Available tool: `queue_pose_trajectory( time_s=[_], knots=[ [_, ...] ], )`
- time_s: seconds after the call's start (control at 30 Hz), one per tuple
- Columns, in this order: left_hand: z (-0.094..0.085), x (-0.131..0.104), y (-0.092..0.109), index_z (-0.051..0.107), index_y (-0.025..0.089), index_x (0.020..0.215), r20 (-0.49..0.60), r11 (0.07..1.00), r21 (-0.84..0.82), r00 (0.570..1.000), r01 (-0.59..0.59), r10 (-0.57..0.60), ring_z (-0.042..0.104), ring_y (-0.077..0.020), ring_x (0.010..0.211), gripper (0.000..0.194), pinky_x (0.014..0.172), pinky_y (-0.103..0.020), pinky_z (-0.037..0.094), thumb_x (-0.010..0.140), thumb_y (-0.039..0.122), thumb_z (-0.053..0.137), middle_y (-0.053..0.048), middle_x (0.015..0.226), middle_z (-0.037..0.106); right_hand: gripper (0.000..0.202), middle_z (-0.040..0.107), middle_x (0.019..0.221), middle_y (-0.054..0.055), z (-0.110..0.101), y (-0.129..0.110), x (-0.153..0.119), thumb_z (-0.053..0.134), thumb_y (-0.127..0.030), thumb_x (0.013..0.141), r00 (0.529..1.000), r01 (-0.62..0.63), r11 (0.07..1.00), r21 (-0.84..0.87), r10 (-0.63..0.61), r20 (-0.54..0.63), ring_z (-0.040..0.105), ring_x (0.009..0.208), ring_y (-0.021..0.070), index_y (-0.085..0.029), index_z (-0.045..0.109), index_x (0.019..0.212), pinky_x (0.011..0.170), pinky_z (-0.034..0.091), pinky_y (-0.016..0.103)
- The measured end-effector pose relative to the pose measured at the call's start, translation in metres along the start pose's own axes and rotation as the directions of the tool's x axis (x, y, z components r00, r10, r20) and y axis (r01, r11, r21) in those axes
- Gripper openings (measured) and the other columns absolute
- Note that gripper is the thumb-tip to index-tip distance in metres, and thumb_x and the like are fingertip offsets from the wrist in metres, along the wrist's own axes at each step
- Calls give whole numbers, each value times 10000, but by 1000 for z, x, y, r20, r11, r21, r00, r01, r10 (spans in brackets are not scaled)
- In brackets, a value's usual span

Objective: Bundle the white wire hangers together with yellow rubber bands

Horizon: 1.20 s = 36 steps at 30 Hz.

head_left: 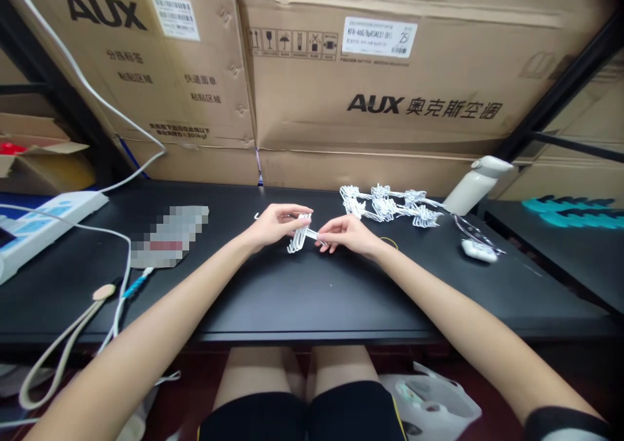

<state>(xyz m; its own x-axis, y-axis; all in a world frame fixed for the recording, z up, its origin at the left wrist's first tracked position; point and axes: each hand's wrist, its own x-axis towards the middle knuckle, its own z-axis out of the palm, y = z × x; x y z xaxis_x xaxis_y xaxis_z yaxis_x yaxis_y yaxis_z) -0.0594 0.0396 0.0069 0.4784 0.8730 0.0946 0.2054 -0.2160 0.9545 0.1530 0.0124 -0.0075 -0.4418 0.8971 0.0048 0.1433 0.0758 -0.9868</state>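
Over the middle of the black table, both hands are closed on a small bunch of white wire hooks [297, 238]. My left hand [273, 225] pinches the bunch near its bent ends, which hang down in a row. My right hand [350, 234] has its fingers round the straight shanks at the other end. Just behind my left hand a loose white hook [257, 216] shows in part. Farther back on the right lie several bundles of similar white hooks [385, 205]. A thin yellow rubber band [390, 242] lies beside my right wrist, partly hidden by it.
Large cardboard boxes [302, 116] stand behind the table [312, 304]. To the right are a white bottle [478, 184], glasses [470, 229] and a white earphone case [478, 251]. A white power strip [53, 223], cables and a blurred-out flat item [170, 233] occupy the left.
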Motion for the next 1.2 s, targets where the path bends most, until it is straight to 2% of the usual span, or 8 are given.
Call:
queue_pose_trajectory(
  time_s=[0.23, 0.53, 0.73, 0.9, 1.2],
  knots=[
    [2, -2, 2, 628, 179, 1167, -6, 1000, -13, 1000, 12, -12, 657, -250, 909, 592, 629, -297, 541, 674, 494, 713, -123, 998, 706, 345, 721, 733, 83, 0, 0, -1, 750, -410, 644, 999, 28, 1000, 4, -29, 36, 687, 632, 166, -104, 690, 791, 548, 529, 248],
    [1, -3, 4, 668, 178, 1077, 40, 999, -23, 998, 44, -43, 668, -264, 931, 475, 652, -302, 550, 712, 482, 689, -120, 997, 715, 348, 712, 717, 75, 4, 1, 0, 740, -424, 656, 999, 19, 1000, -20, -18, 36, 676, 619, 155, -108, 684, 792, 556, 533, 248],
    [1, -2, 3, 665, 167, 1083, 25, 998, -55, 1000, 9, -7, 664, -273, 951, 489, 686, -320, 540, 709, 482, 689, -134, 1037, 702, 354, 716, 757, 80, 6, 4, 2, 735, -432, 663, 1000, 26, 1000, 7, -26, -9, 681, 645, 152, -118, 673, 814, 561, 538, 239],
    [2, -2, 6, 677, 157, 1040, -36, 998, -55, 999, -30, 28, 663, -276, 946, 470, 657, -297, 521, 705, 486, 690, -138, 1037, 701, 401, 728, 775, 94, 8, 4, 3, 773, -429, 604, 997, 57, 997, 58, -53, -64, 697, 655, 183, -115, 673, 831, 560, 545, 265],
    [4, -2, 5, 672, 157, 979, -49, 996, -85, 999, 5, -9, 671, -269, 922, 453, 665, -307, 535, 692, 508, 691, -129, 1025, 705, 352, 724, 728, 79, 9, 2, 2, 785, -407, 588, 994, 70, 991, 114, -59, -95, 698, 626, 177, -112, 681, 751, 555, 557, 261]
  ],
)
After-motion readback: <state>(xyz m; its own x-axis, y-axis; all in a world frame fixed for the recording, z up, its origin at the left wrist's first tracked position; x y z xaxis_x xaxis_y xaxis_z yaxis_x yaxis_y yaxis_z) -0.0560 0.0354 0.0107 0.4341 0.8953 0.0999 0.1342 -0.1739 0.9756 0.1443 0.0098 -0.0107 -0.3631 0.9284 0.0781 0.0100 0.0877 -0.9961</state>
